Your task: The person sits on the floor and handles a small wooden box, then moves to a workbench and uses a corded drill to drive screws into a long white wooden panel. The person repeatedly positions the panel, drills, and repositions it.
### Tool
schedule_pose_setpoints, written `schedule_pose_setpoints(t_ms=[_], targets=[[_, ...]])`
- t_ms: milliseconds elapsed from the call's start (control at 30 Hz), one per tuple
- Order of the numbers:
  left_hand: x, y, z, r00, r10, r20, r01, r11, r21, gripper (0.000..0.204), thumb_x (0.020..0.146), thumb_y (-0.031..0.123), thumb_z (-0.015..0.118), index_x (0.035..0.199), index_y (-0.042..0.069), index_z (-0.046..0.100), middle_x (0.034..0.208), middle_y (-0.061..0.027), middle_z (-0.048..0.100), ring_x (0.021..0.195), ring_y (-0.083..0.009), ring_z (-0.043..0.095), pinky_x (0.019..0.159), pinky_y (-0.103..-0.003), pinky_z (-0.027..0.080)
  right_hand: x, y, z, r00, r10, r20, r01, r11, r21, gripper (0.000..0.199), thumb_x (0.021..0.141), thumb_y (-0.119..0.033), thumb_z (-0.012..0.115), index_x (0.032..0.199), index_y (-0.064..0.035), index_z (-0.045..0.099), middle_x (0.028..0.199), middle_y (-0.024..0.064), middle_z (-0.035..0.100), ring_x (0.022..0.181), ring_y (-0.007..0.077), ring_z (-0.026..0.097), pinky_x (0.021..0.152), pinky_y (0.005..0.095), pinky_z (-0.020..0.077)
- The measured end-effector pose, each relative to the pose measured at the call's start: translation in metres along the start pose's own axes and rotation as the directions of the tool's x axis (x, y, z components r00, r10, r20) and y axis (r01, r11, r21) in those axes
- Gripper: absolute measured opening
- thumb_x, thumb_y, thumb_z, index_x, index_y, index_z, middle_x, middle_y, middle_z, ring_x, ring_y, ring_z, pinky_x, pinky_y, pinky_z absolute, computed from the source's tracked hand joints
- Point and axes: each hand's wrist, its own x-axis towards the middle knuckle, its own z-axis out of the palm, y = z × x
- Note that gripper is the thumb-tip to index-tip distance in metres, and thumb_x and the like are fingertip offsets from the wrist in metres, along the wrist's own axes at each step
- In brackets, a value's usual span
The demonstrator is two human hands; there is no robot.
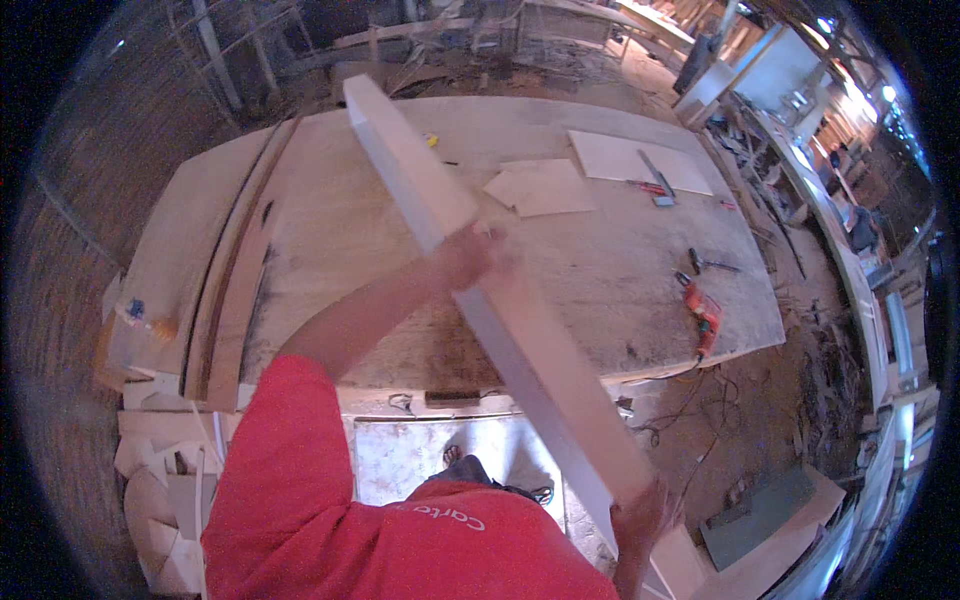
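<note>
A long, thick, pale wooden board (545,345) slants across the view, from the far middle of the workbench down to my right side. One of its long faces looks whitish, the other tan. Around its middle my left hand (470,258) is closed, the arm stretched out over the bench and the fingers slightly blurred. My right hand (640,515) grips the near end, low on the right. The board is tilted and its far end is raised above the bench top. Part of the bench lies hidden behind it.
The large wooden workbench (600,290) carries an orange power drill (703,318), a hammer (712,262), a try square (657,180), flat panels (545,187) and a yellow item (431,140). Long dark strips (235,260) lie at its left. Offcuts (165,500) and a cable (690,430) are on the floor.
</note>
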Motion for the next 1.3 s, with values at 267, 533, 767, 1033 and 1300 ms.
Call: schedule_pose_setpoints(t_ms=[267, 533, 767, 1033, 1300], targets=[[-0.144, 0.001, -0.006, 0.536, -0.644, -0.546, 0.501, 0.763, -0.408, 0.074, 0.078, 0.022, 0.083, 0.146, 0.011, 0.055, 0.139, -0.0243, 0.053, 0.133, -0.0435, 0.049, 0.115, -0.052, 0.039, 0.185, -0.213, 0.041, 0.992, -0.110, -0.069, 0.121, 0.978, 0.172, 0.090, 0.077, -0.054, 0.080, 0.153, -0.0191, 0.047, 0.140, 0.0277, 0.056, 0.134, 0.0476, 0.049, 0.110, 0.0680, 0.0353], [-0.332, 0.142, 0.067, 0.331, -0.913, -0.240, 0.732, 0.409, -0.545, 0.047, 0.078, 0.019, 0.081, 0.122, 0.007, 0.069, 0.119, -0.0181, 0.063, 0.118, -0.0369, 0.059, 0.099, -0.050, 0.050, 0.297, -0.351, 0.058, 0.972, -0.142, 0.186, 0.093, 0.964, 0.248, 0.115, 0.075, -0.066, 0.078, 0.165, -0.0252, 0.019, 0.165, 0.0332, 0.023, 0.153, 0.0509, 0.020, 0.117, 0.0730, 0.0160], [-0.437, 0.210, 0.093, -0.062, -0.976, -0.209, 0.878, 0.046, -0.477, 0.013, 0.086, 0.011, 0.076, 0.097, 0.005, 0.071, 0.087, -0.0125, 0.069, 0.077, -0.0268, 0.069, 0.070, -0.039, 0.056, 0.309, -0.349, 0.039, 0.934, -0.290, 0.210, 0.196, 0.905, 0.377, 0.115, 0.073, -0.066, 0.081, 0.162, -0.0144, 0.029, 0.159, 0.0327, 0.035, 0.149, 0.0478, 0.034, 0.117, 0.0660, 0.0265], [-0.425, 0.153, 0.110, -0.162, -0.978, -0.134, 0.813, -0.055, -0.579, 0.016, 0.086, 0.017, 0.078, 0.096, 0.004, 0.076, 0.087, -0.0137, 0.073, 0.078, -0.0284, 0.071, 0.074, -0.040, 0.057, 0.389, -0.190, 0.072, 0.692, -0.706, 0.148, 0.412, 0.555, 0.723, 0.078, 0.089, -0.054, 0.074, 0.149, -0.0090, 0.053, 0.155, 0.0222, 0.048, 0.146, 0.0404, 0.040, 0.122, 0.0482, 0.0301], [-0.360, -0.011, 0.156, 0.079, -0.973, -0.217, 0.883, 0.169, -0.437, 0.022, 0.083, 0.014, 0.078, 0.104, 0.008, 0.076, 0.090, -0.0139, 0.073, 0.085, -0.0299, 0.070, 0.077, -0.043, 0.056, 0.318, 0.109, 0.094, 0.907, -0.225, 0.355, -0.172, 0.571, 0.803, 0.072, 0.090, -0.049, 0.074, 0.148, -0.0119, 0.054, 0.150, 0.0091, 0.055, 0.139, 0.0278, 0.049, 0.115, 0.0530, 0.0349]])
